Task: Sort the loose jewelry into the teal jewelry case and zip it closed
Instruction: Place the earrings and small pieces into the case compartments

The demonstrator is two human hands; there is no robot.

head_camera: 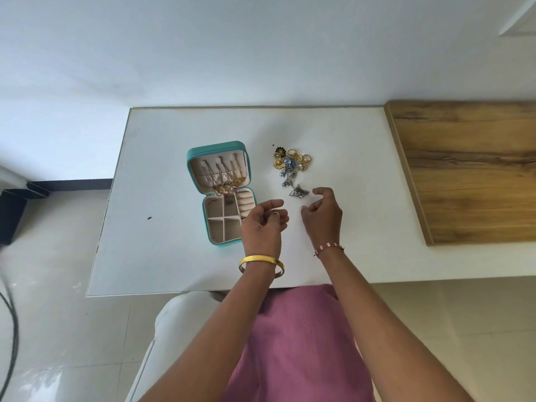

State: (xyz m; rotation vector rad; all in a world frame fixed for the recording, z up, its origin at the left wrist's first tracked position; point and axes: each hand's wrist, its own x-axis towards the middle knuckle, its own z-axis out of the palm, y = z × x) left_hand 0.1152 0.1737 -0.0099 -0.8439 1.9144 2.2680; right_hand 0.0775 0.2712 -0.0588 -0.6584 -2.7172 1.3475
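The teal jewelry case [215,149] lies open on the white table [174,256], its lid propped back with several necklaces hanging inside. Its beige tray has divided compartments and ring rolls. To the right of it sits a pile of loose jewelry [291,165]: gold rings, gold flower pieces, a blue piece and silver earrings. A silver earring [298,192] lies nearest me. My left hand [262,224] hovers by the case's right edge with loosely curled fingers, holding nothing visible. My right hand [323,214] hovers just below the silver earring, fingers loosely curled, nothing visible in it.
A wooden board [470,169] adjoins the table on the right. A small dark speck [149,218] lies on the table left of the case. A dark cable [11,329] runs over the floor at the far left. A wall rises behind the table.
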